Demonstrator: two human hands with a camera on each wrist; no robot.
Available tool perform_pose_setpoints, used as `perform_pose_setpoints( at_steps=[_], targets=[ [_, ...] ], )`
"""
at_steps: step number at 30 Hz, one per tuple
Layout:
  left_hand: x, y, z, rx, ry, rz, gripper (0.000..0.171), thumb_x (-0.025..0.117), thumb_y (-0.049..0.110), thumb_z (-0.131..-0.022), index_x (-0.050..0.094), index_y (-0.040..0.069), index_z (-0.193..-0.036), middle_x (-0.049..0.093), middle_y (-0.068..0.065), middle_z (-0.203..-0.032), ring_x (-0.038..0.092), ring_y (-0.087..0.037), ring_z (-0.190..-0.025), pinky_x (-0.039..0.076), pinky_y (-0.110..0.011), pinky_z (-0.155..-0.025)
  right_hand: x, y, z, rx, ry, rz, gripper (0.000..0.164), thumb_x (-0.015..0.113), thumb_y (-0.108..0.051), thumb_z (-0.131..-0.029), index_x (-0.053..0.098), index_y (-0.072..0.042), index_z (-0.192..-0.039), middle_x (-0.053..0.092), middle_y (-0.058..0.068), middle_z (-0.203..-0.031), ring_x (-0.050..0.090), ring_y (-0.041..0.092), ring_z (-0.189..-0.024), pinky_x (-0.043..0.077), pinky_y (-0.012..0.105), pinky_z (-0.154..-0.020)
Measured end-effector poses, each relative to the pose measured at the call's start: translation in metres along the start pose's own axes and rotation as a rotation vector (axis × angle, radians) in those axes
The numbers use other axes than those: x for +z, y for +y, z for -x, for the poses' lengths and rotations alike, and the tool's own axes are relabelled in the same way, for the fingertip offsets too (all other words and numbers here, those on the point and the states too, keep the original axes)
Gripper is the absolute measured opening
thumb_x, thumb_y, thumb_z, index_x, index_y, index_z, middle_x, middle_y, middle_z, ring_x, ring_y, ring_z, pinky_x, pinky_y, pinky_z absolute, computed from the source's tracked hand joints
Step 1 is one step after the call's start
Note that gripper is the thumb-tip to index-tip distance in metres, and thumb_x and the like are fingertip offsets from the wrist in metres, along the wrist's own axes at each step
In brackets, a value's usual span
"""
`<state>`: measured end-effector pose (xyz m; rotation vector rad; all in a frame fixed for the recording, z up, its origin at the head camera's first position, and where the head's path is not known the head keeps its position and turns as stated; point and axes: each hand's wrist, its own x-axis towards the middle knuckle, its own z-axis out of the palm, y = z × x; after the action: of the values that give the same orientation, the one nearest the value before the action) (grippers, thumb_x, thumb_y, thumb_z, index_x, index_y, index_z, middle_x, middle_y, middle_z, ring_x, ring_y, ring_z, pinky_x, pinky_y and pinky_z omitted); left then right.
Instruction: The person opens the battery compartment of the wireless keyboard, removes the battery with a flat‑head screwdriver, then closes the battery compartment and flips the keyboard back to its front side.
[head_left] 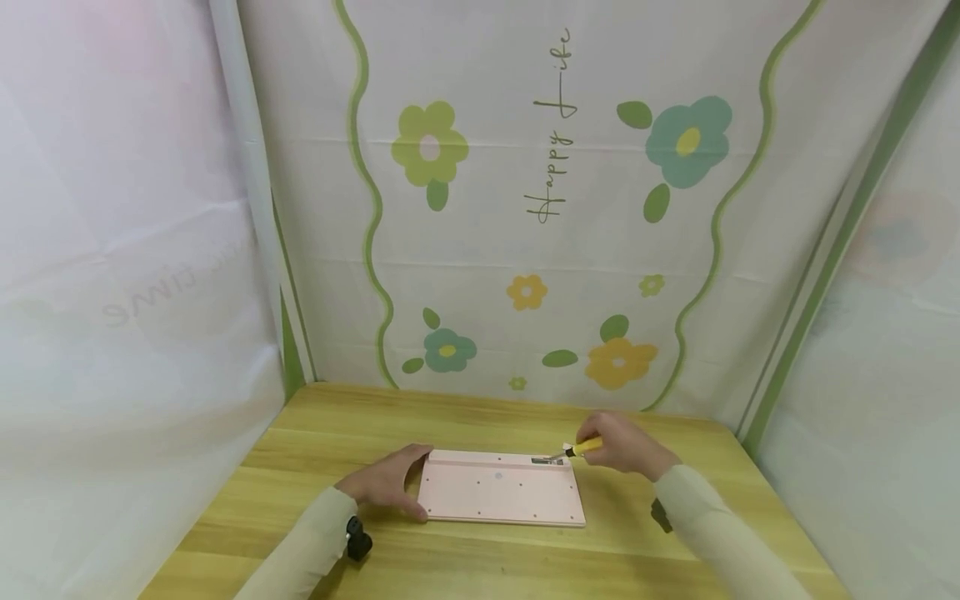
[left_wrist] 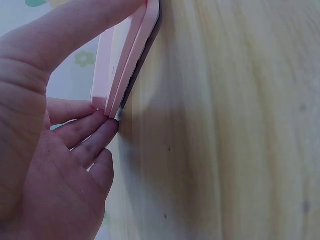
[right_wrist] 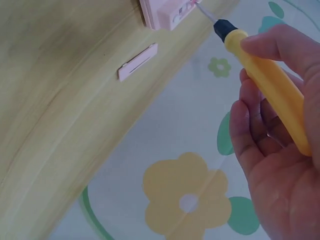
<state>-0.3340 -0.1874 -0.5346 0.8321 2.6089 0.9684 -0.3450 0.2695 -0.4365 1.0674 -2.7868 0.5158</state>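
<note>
A pink keyboard (head_left: 501,492) lies face down on the wooden table, its underside dotted with several small screws. Near its far right corner, a small battery compartment (head_left: 546,461) stands uncovered. My left hand (head_left: 386,483) holds the keyboard's left end, thumb at the near corner and fingers at the far one; the left wrist view shows fingertips (left_wrist: 107,122) against its edge. My right hand (head_left: 624,442) grips a screwdriver (right_wrist: 270,85) with a yellow handle and black collar. The screwdriver's metal tip reaches into the compartment. A loose pink cover (right_wrist: 138,62) lies on the table beside the keyboard.
The wooden table (head_left: 450,562) extends around the keyboard. A white cloth (head_left: 480,233) with printed flowers hangs behind its far edge, and further cloth walls (head_left: 135,333) stand at both sides.
</note>
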Motion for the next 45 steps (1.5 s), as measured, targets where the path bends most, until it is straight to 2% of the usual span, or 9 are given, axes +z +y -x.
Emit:
perform_pose_setpoints(
  at_steps=[11,14,17,20,22,27,33,38,45],
  targets=[
    [-0.002,0.001,0.001,-0.029,-0.006,0.005,0.122,0.097,0.047,-0.072,0.030,0.000,-0.163,0.036,-0.021,-0.168,0.035,-0.043,-0.156,0.031,-0.066,-0.126,-0.009,-0.022,-0.026,0.086,-0.142,0.027,0.012,0.082,0.003,-0.078,0.083,-0.006,-0.088,0.079,0.006,-0.094,0.071,0.020,-0.088,0.063,0.035,-0.076],
    [-0.001,0.001,0.002,-0.030,-0.013,0.002,0.122,0.096,0.047,-0.073,0.030,0.000,-0.164,0.036,-0.021,-0.168,0.035,-0.043,-0.156,0.031,-0.066,-0.126,-0.011,-0.031,-0.034,0.114,-0.181,0.042,0.013,0.081,0.004,-0.076,0.078,-0.009,-0.076,0.075,-0.001,-0.086,0.064,0.013,-0.078,0.059,0.031,-0.070],
    [0.000,0.002,0.002,-0.022,-0.012,0.003,0.121,0.096,0.046,-0.074,0.030,-0.001,-0.163,0.037,-0.020,-0.167,0.036,-0.044,-0.155,0.031,-0.066,-0.126,-0.010,-0.039,-0.043,0.123,-0.213,0.064,0.036,0.076,0.008,-0.073,0.054,-0.015,-0.054,0.047,-0.011,-0.060,0.037,0.006,-0.057,0.036,0.022,-0.053],
    [0.001,0.002,0.002,-0.027,-0.009,0.006,0.121,0.096,0.046,-0.073,0.031,-0.001,-0.163,0.037,-0.020,-0.167,0.036,-0.043,-0.155,0.031,-0.066,-0.126,-0.008,-0.047,-0.051,0.140,-0.236,0.085,0.057,0.073,0.010,-0.072,0.030,-0.021,-0.051,0.017,-0.013,-0.054,0.014,0.007,-0.052,0.017,0.023,-0.051],
    [0.001,0.002,0.002,-0.031,-0.007,0.017,0.121,0.097,0.045,-0.073,0.031,0.000,-0.163,0.038,-0.019,-0.167,0.036,-0.042,-0.155,0.030,-0.065,-0.126,-0.008,-0.052,-0.055,0.167,-0.248,0.098,0.064,0.074,0.009,-0.075,0.025,-0.023,-0.051,0.009,-0.014,-0.053,0.010,0.006,-0.052,0.014,0.024,-0.051],
    [0.001,0.000,0.002,-0.032,-0.007,0.014,0.121,0.097,0.046,-0.073,0.031,0.000,-0.163,0.037,-0.019,-0.167,0.035,-0.041,-0.156,0.030,-0.065,-0.127,-0.005,-0.057,-0.058,0.233,-0.261,0.106,0.065,0.081,0.005,-0.078,0.031,-0.023,-0.048,0.016,-0.013,-0.049,0.015,0.006,-0.049,0.019,0.023,-0.048],
    [0.000,-0.003,0.001,-0.024,-0.006,0.009,0.121,0.096,0.046,-0.073,0.030,0.000,-0.163,0.038,-0.018,-0.167,0.036,-0.040,-0.155,0.032,-0.065,-0.126,-0.004,-0.038,-0.050,0.166,-0.214,0.072,0.044,0.079,0.005,-0.076,0.049,-0.017,-0.052,0.037,-0.011,-0.057,0.030,0.007,-0.055,0.031,0.024,-0.053],
    [0.000,-0.001,0.000,-0.022,-0.003,0.004,0.121,0.096,0.047,-0.073,0.031,-0.001,-0.163,0.038,-0.019,-0.167,0.037,-0.041,-0.155,0.032,-0.065,-0.126,-0.008,-0.010,-0.035,0.122,-0.189,-0.044,0.014,0.079,0.001,-0.079,0.076,-0.013,-0.074,0.072,-0.005,-0.082,0.062,0.009,-0.077,0.058,0.030,-0.071],
    [0.000,-0.001,0.000,-0.028,-0.004,0.015,0.121,0.096,0.046,-0.073,0.030,-0.002,-0.163,0.038,-0.020,-0.167,0.037,-0.041,-0.155,0.031,-0.065,-0.126,-0.005,0.027,-0.012,0.101,-0.167,-0.216,0.008,0.080,-0.006,-0.086,0.084,-0.010,-0.092,0.081,0.000,-0.092,0.070,0.006,-0.080,0.058,0.022,-0.071]
  ],
)
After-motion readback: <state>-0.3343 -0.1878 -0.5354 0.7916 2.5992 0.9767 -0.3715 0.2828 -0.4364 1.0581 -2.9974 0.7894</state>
